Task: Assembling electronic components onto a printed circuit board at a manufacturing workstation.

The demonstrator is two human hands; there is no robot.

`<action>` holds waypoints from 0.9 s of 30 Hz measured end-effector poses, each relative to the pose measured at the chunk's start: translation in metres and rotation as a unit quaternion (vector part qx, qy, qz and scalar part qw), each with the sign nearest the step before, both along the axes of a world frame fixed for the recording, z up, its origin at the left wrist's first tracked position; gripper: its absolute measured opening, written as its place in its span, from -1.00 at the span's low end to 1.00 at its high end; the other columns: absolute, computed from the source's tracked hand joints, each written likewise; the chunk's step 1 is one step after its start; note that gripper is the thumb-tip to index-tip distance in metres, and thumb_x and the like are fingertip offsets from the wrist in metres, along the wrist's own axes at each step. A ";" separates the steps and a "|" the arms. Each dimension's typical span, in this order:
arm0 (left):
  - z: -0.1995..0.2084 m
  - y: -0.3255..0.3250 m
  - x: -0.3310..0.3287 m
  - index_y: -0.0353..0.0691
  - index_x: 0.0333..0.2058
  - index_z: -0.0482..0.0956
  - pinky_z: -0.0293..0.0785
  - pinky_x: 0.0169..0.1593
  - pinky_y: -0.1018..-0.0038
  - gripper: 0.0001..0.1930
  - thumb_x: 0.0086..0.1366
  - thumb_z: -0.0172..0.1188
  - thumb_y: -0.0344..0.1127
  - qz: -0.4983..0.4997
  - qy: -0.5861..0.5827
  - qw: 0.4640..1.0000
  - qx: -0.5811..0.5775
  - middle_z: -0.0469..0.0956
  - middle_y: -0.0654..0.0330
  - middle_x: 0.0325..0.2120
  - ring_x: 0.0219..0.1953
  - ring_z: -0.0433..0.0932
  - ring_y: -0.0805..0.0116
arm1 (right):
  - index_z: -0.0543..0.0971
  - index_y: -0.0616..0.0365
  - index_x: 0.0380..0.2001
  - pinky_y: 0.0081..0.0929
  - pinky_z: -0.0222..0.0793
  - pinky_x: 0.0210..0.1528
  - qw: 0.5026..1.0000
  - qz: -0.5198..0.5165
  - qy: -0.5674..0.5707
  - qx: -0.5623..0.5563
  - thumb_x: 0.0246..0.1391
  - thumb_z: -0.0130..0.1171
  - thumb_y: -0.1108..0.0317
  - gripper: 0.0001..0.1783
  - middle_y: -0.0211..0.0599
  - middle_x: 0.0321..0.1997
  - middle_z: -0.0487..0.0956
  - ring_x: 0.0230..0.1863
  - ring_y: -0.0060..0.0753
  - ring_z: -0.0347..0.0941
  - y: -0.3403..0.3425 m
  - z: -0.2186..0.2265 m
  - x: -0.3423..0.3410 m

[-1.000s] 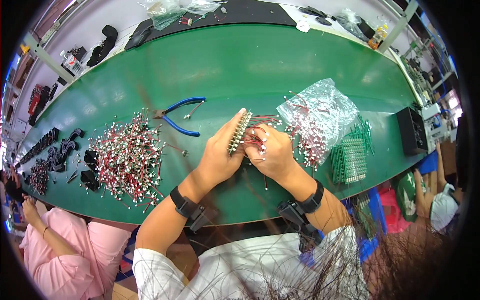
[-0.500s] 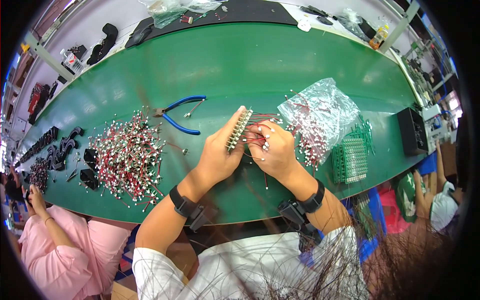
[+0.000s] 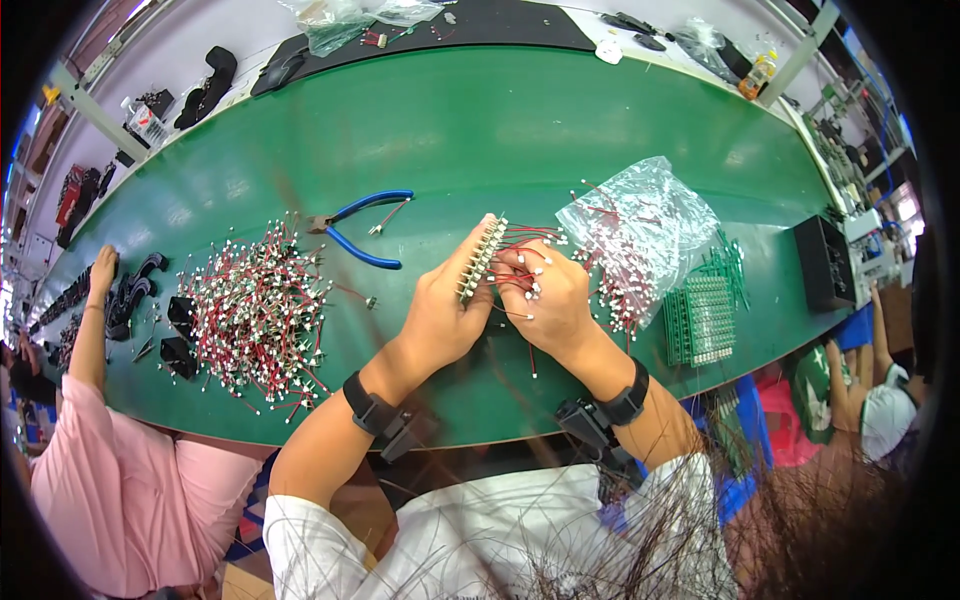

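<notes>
A narrow board strip [image 3: 482, 262] with a row of small metallic parts stands tilted in my left hand [image 3: 445, 308], fingers wrapped round it. Red wire leads [image 3: 520, 233] with white plugs extend from its right side. My right hand [image 3: 558, 302] is closed beside the strip, pinching some of these leads; its fingertips are partly hidden. To the left lies a big heap of wired connectors [image 3: 255, 325]. Blue-handled cutting pliers [image 3: 360, 250] rest open beyond the heap. Right of my hands, a clear plastic bag [image 3: 665, 205] holds and spills more leads.
Green circuit board panels [image 3: 700, 322] are stacked at the right, near a black box [image 3: 822, 262]. Black curved parts [image 3: 128, 300] lie at the left, where a co-worker in pink [image 3: 125, 500] reaches over the table. A bottle [image 3: 146, 122] stands at the far left.
My hands and the strip have barely shifted. The co-worker at the left has stretched an arm forward, away from the table's near edge toward the black parts.
</notes>
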State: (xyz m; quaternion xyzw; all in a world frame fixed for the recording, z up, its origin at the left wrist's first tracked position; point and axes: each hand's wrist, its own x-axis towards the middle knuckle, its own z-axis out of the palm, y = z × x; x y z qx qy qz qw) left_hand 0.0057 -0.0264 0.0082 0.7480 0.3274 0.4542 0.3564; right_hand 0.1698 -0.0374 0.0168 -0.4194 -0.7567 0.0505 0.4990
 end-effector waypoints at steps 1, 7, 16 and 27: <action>0.000 0.000 0.000 -0.30 0.33 0.23 0.52 0.05 0.35 -0.27 0.13 0.06 -0.70 -0.003 -0.003 1.000 -0.004 0.50 -0.17 0.10 0.08 0.58 -0.06 | 0.52 0.31 -0.36 -0.25 0.53 -0.41 1.000 -0.001 -0.004 0.006 -0.12 0.29 0.55 -0.80 -0.16 -0.35 0.56 -0.40 -0.07 0.56 0.000 0.000 -0.001; 0.000 0.000 0.001 -0.37 0.32 0.25 0.54 -0.04 0.42 -0.32 0.17 0.05 -0.68 0.018 0.014 0.999 0.040 0.62 -0.08 -0.06 -0.10 0.67 0.20 | 0.52 0.31 -0.37 -0.26 0.53 -0.41 1.000 0.000 -0.009 0.010 -0.12 0.29 0.54 -0.80 -0.16 -0.37 0.56 -0.40 -0.07 0.56 0.000 -0.001 -0.001; -0.006 0.002 0.002 -0.36 0.30 0.26 0.50 0.09 0.42 -0.39 0.25 0.07 -0.65 0.019 -0.049 0.996 -0.072 0.55 -0.06 0.07 0.04 0.61 0.24 | 0.53 0.27 -0.30 -0.30 0.49 -0.44 0.999 -0.018 0.013 -0.036 -0.04 0.29 0.51 -0.79 -0.15 -0.42 0.56 -0.49 -0.14 0.54 0.006 -0.003 -0.003; -0.008 0.021 -0.010 -0.40 0.23 0.33 0.48 -0.11 0.62 -0.55 0.39 0.07 -0.56 0.085 -0.217 0.958 -0.164 0.58 0.27 -0.12 -0.16 0.52 0.59 | 0.50 0.27 -0.30 -0.41 0.41 -0.44 0.988 -0.011 0.012 -0.153 0.03 0.21 0.47 -0.83 -0.18 -0.50 0.50 -0.53 -0.28 0.46 0.001 0.010 -0.001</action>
